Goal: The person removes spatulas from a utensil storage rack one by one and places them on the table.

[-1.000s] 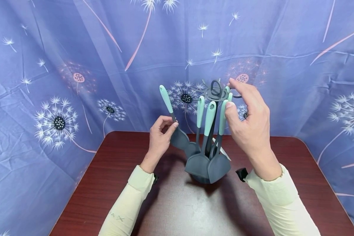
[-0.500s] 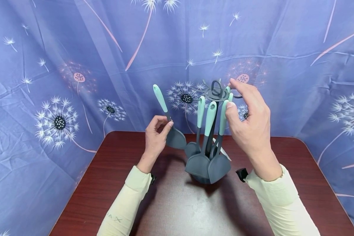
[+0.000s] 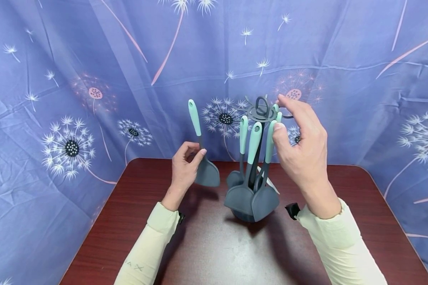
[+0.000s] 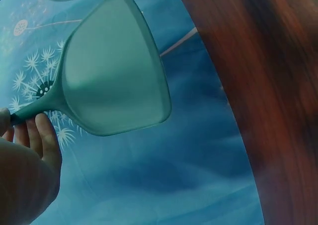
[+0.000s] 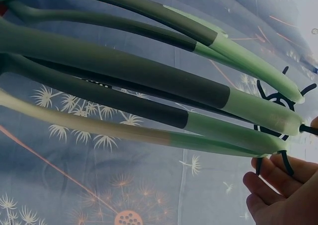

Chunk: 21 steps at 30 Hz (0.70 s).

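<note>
My left hand [image 3: 184, 168] pinches the dark shaft of a turner [image 3: 207, 175], held upright with its mint handle on top, to the left of a utensil rack [image 3: 261, 113]. Its broad blade [image 4: 117, 71] fills much of the left wrist view. My right hand [image 3: 304, 146] grips the hooked top of the rack, thumb by a handle end and fingers behind the hooks, partly hidden. Several dark utensils with mint handles [image 3: 255, 142] hang around the rack's post, two broad blades [image 3: 239, 200] facing me. One pale-shafted utensil [image 5: 84, 125] hangs among them in the right wrist view.
The rack stands on a dark red-brown wooden table [image 3: 221, 253], whose rounded far edge meets a blue curtain [image 3: 185, 47] with dandelion prints. Shadows of arms and rack fall across the tabletop.
My left hand has carried the turner leftward, away from the hanging utensils, and its blade has swung to hang more upright, clear of them in view. The right hand keeps its place.
</note>
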Tool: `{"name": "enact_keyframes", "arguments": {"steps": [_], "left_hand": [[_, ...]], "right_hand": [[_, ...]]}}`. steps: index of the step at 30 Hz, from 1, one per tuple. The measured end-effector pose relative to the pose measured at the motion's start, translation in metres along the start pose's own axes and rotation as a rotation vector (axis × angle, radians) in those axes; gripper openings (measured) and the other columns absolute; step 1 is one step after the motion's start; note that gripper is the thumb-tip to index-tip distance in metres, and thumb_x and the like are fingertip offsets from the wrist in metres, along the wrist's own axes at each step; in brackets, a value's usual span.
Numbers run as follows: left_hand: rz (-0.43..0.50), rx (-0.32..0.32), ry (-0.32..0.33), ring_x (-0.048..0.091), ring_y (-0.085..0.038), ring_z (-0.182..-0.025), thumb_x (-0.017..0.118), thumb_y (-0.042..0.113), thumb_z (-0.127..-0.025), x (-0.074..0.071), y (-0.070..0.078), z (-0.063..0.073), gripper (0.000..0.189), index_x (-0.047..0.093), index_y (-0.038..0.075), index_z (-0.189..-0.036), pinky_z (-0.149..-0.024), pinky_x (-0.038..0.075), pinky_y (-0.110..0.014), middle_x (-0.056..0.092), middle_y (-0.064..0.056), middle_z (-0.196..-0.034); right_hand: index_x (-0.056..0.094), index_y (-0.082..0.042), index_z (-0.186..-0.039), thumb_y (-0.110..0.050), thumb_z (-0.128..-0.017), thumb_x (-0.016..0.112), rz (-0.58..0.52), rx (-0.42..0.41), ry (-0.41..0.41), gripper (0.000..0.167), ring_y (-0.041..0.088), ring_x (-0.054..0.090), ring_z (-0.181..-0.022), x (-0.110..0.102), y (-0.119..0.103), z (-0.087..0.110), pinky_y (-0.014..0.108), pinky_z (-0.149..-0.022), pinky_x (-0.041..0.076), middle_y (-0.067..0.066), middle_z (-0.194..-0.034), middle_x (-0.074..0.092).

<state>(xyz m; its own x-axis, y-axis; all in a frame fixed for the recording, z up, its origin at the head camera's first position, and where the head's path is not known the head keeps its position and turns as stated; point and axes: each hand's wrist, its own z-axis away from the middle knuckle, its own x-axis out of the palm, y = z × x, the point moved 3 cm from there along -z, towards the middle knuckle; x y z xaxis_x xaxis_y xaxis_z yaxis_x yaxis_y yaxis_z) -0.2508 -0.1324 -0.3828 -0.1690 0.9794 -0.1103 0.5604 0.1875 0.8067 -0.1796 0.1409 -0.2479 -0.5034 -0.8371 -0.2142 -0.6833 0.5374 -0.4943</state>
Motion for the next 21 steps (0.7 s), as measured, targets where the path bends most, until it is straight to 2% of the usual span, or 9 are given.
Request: {"name": "enact_keyframes", "arguments": {"steps": [2, 4, 7, 9, 21], "left_hand": [[-0.013, -0.003, -0.003, 0.072, -0.026, -0.093, 0.074, -0.005, -0.096, -0.002, -0.001, 0.001, 0.013, 0.068, -0.007, -0.108, -0.074, 0.054, -0.023, 0.074, -0.025, -0.099], [-0.019, -0.008, -0.016, 0.072, -0.028, -0.092, 0.075, -0.001, -0.096, -0.005, -0.010, 0.002, 0.014, 0.070, -0.005, -0.108, -0.073, 0.054, -0.024, 0.075, -0.022, -0.098], [-0.023, -0.022, -0.045, 0.072, -0.027, -0.089, 0.078, 0.006, -0.096, -0.009, -0.024, 0.004, 0.016, 0.071, -0.003, -0.109, -0.072, 0.056, -0.025, 0.076, -0.017, -0.096], [-0.030, -0.033, -0.063, 0.072, -0.021, -0.087, 0.079, 0.012, -0.096, -0.011, -0.035, 0.005, 0.020, 0.072, -0.001, -0.110, -0.072, 0.056, -0.024, 0.077, -0.013, -0.095], [-0.098, -0.112, -0.124, 0.071, -0.013, -0.080, 0.080, 0.016, -0.096, -0.011, -0.048, 0.017, 0.021, 0.073, 0.003, -0.110, -0.070, 0.055, -0.022, 0.078, -0.008, -0.096]], "right_hand": [[0.071, -0.014, -0.140, -0.019, -0.091, 0.057, 0.000, 0.004, 0.001, 0.051, 0.019, 0.064, -0.125, 0.000, 0.000, 0.000, 0.029, -0.108, 0.044, 0.005, -0.129, 0.073], [0.071, -0.015, -0.140, -0.019, -0.091, 0.057, 0.002, 0.006, 0.002, 0.051, 0.018, 0.064, -0.125, 0.001, 0.000, 0.000, 0.029, -0.108, 0.044, 0.005, -0.129, 0.073], [0.071, -0.015, -0.140, -0.020, -0.091, 0.056, 0.004, 0.010, 0.004, 0.051, 0.018, 0.064, -0.125, 0.000, 0.000, 0.000, 0.028, -0.108, 0.044, 0.004, -0.130, 0.073], [0.071, -0.015, -0.140, -0.020, -0.091, 0.057, 0.005, 0.010, 0.005, 0.051, 0.018, 0.064, -0.125, 0.000, 0.001, 0.000, 0.028, -0.108, 0.044, 0.004, -0.129, 0.073], [0.071, -0.014, -0.141, -0.020, -0.092, 0.056, 0.001, 0.001, -0.004, 0.051, 0.018, 0.064, -0.125, 0.000, 0.000, 0.000, 0.029, -0.108, 0.044, 0.005, -0.130, 0.073]]}}
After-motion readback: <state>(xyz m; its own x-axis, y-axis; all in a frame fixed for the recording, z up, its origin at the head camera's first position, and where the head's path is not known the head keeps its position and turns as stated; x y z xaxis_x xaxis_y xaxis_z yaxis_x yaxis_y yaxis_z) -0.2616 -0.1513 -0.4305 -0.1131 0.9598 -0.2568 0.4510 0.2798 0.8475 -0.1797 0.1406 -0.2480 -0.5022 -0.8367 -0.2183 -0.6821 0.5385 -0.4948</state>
